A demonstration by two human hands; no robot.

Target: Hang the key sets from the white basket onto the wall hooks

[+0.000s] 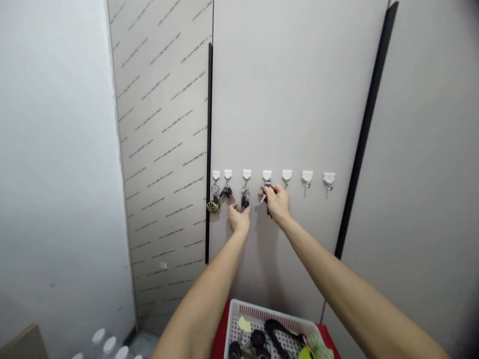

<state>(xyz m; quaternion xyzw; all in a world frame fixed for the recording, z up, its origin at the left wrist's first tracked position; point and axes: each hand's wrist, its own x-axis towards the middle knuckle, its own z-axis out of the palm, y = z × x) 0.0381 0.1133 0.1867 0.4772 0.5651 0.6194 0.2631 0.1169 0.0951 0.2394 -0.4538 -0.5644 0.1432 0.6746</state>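
A row of several white hooks runs across the pale cabinet door. My right hand [277, 203] is closed around a bunch of keys [264, 198] just under the fourth hook [267, 175] from the left; part of the bunch is hidden by the fingers. Lower and to the left, my left hand [238, 219] has thumb and fingers apart, beside a dark key set [245, 198] that hangs from the third hook [247, 174]. Black keys [226, 191] hang on the second hook. A key ring with a gold-green charm [213, 206] hangs on the first.
Below my arms stands a white basket [269, 309] on a red surface [220, 334], holding a black strap and other small items. Bare hooks [307, 176] continue to the right. Black strip handles [209, 149] edge the door. White-capped bottles [110, 344] stand at lower left.
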